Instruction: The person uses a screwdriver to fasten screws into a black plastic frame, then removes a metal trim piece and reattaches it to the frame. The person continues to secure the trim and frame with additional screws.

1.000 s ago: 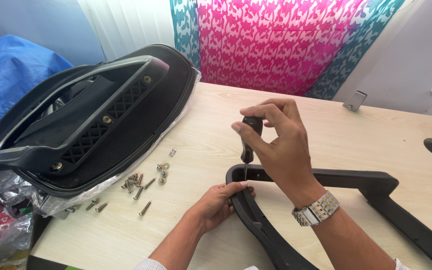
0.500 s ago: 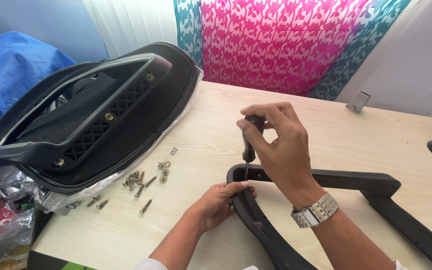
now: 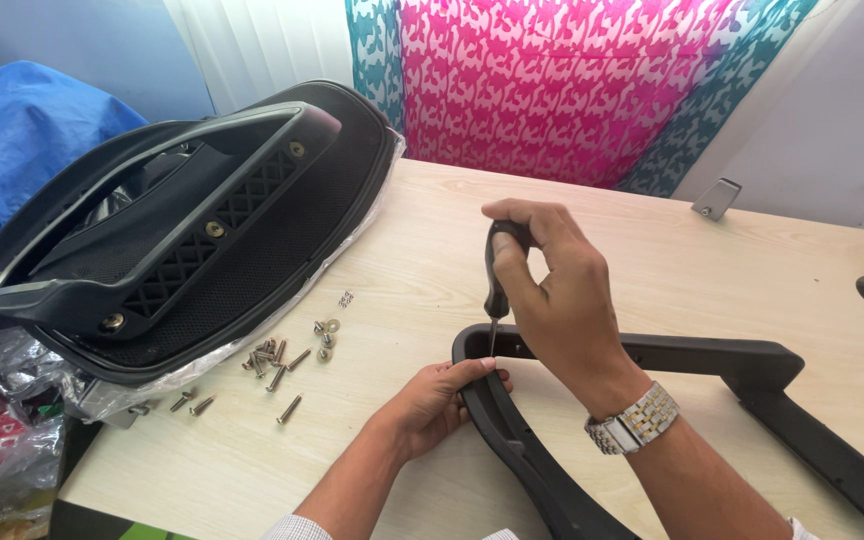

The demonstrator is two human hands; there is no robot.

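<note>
Right hand (image 3: 552, 290) grips black-handled screwdriver (image 3: 497, 270) at curved black plastic frame (image 3: 652, 352); left hand (image 3: 442, 400) clasps it (brass screws (image 3: 277, 365) lie loose on pale wooden table (image 3: 432, 240))

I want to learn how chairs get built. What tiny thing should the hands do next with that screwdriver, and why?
Probably turn the black-handled screwdriver while pressing down. The right hand holds it upright, its tip at the corner of the curved black plastic armrest frame, and the left hand braces that corner. I cannot see the screw itself, but loose metal screws lie on the pale wooden table.
</note>
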